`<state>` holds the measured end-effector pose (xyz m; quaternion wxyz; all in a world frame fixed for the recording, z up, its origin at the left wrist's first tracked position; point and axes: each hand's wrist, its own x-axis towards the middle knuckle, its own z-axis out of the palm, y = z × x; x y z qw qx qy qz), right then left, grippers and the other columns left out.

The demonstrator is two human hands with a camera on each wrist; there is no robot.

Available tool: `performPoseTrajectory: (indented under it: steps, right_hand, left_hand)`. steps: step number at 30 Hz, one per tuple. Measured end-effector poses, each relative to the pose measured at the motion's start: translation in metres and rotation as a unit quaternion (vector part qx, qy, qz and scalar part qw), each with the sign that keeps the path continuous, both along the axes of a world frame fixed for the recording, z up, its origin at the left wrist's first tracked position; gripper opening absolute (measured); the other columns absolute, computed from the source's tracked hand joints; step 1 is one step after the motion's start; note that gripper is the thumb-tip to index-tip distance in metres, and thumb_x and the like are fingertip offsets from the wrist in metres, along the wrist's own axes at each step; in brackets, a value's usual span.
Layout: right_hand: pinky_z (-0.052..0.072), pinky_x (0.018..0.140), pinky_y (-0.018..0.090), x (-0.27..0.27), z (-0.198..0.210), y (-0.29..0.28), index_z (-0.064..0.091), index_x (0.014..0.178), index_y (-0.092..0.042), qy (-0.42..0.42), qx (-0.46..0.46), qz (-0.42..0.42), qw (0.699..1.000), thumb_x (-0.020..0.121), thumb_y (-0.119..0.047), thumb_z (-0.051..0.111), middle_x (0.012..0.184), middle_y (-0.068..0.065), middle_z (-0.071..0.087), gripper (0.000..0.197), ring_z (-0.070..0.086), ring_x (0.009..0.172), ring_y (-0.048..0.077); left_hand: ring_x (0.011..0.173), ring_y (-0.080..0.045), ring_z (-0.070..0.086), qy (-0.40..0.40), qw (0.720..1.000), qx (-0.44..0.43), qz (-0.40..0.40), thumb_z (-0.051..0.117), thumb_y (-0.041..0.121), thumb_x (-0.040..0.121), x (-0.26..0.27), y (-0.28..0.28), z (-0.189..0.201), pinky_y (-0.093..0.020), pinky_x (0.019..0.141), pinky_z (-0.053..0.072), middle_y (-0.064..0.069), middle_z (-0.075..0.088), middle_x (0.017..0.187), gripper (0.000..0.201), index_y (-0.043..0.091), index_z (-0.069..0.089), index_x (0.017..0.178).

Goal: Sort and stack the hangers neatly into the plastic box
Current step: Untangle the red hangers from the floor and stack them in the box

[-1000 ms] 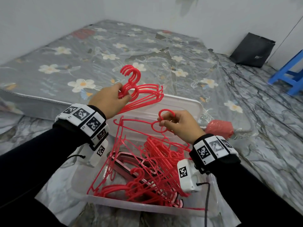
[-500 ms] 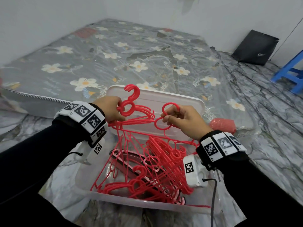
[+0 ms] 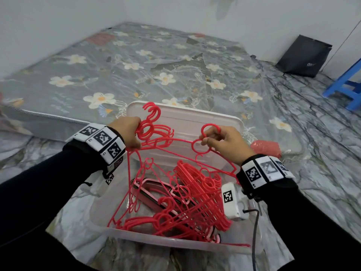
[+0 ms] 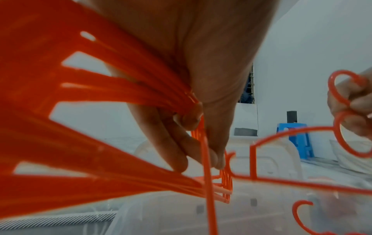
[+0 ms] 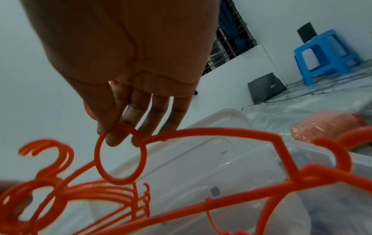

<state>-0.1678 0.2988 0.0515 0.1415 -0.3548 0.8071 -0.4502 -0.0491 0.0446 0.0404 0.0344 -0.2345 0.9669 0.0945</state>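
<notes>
A clear plastic box (image 3: pixel 175 242) on the floor holds a tangled pile of red hangers (image 3: pixel 187 200). My left hand (image 3: pixel 127 132) grips a bunch of several red hangers (image 3: pixel 151 130) near their hooks, above the box's far left side; the left wrist view shows the fingers (image 4: pixel 181 147) curled round the bunch (image 4: pixel 100 98). My right hand (image 3: pixel 218 142) pinches a single red hanger (image 3: pixel 203 146) at its neck ring, thumb and forefinger on the ring (image 5: pixel 120 152). That hanger's left arm reaches across to the left hand's bunch.
The box's lid (image 3: pixel 185 122) leans behind it against a flowered mattress (image 3: pixel 156 65). A red plastic bag (image 3: pixel 264 147) lies to the right. A black bag (image 3: pixel 304 55) and a blue stool (image 3: pixel 345 85) stand far right on the marbled floor.
Both hands have come lower and closer over the box. The left hand's bunch dropped from above the lid, and the right hand's single hanger now reaches across to it.
</notes>
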Motion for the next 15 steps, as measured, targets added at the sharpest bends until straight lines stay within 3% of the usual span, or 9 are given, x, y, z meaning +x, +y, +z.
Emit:
performPoseTrajectory:
  steps: [2, 3, 7, 9, 12, 15]
  right_hand:
    - [0.043, 0.053, 0.01, -0.005, 0.004, 0.001, 0.062, 0.073, -0.02, -0.022, -0.055, -0.039, 0.998, 0.084, 0.004, 0.062, 0.078, 0.006, 0.07, 0.026, 0.06, 0.059, -0.003]
    - [0.043, 0.051, 0.01, -0.008, 0.006, 0.002, 0.061, 0.073, -0.02, -0.03, -0.079, -0.058, 0.995, 0.084, 0.004, 0.062, 0.075, 0.004, 0.069, 0.026, 0.059, 0.057, -0.003]
    - [0.051, 0.053, 0.021, -0.014, 0.008, 0.007, 0.059, 0.078, -0.018, -0.054, -0.128, -0.111, 0.984, 0.083, 0.003, 0.064, 0.072, 0.006, 0.068, 0.022, 0.062, 0.062, 0.014]
    - [0.053, 0.056, 0.028, -0.012, 0.007, 0.008, 0.061, 0.082, -0.018, -0.047, -0.136, -0.12, 0.982, 0.082, 0.002, 0.065, 0.071, 0.008, 0.068, 0.021, 0.063, 0.065, 0.022]
    - [0.053, 0.055, 0.027, -0.01, 0.012, 0.01, 0.066, 0.094, -0.01, -0.034, -0.189, -0.122, 0.974, 0.082, 0.001, 0.066, 0.072, 0.004, 0.07, 0.016, 0.063, 0.063, 0.014]
    - [0.051, 0.052, 0.024, -0.013, 0.023, 0.014, 0.065, 0.101, -0.002, -0.017, -0.262, -0.156, 0.952, 0.082, -0.002, 0.066, 0.079, 0.012, 0.069, 0.019, 0.063, 0.062, 0.016]
  left_hand:
    - [0.08, -0.019, 0.046, -0.011, 1.0, 0.0, -0.003, 0.079, 0.028, 0.074, -0.001, 0.001, -0.004, -0.027, 0.067, 0.035, -0.001, 0.051, 0.086, 0.04, 0.014, 0.046, 0.093]
    - [0.081, -0.019, 0.045, -0.014, 1.0, 0.001, -0.006, 0.077, 0.03, 0.076, -0.001, 0.001, -0.005, -0.027, 0.067, 0.034, -0.001, 0.051, 0.087, 0.038, 0.014, 0.047, 0.093]
    - [0.083, -0.021, 0.051, -0.014, 1.0, 0.022, -0.009, 0.07, 0.035, 0.083, -0.003, 0.004, -0.006, -0.027, 0.064, 0.032, -0.003, 0.056, 0.091, 0.031, 0.013, 0.051, 0.093]
    - [0.092, -0.026, 0.057, 0.01, 0.999, 0.035, 0.005, 0.067, 0.034, 0.086, -0.005, 0.004, -0.005, -0.027, 0.067, 0.034, -0.009, 0.06, 0.099, 0.03, 0.01, 0.054, 0.098]
    - [0.098, -0.029, 0.057, 0.055, 0.997, 0.039, 0.032, 0.064, 0.036, 0.088, -0.006, 0.003, -0.002, -0.029, 0.071, 0.036, -0.008, 0.06, 0.097, 0.026, 0.014, 0.053, 0.096]
    - [0.086, -0.023, 0.056, 0.062, 0.996, 0.059, 0.036, 0.065, 0.038, 0.086, -0.007, 0.003, 0.0, -0.029, 0.07, 0.036, -0.002, 0.058, 0.088, 0.025, 0.018, 0.05, 0.089]
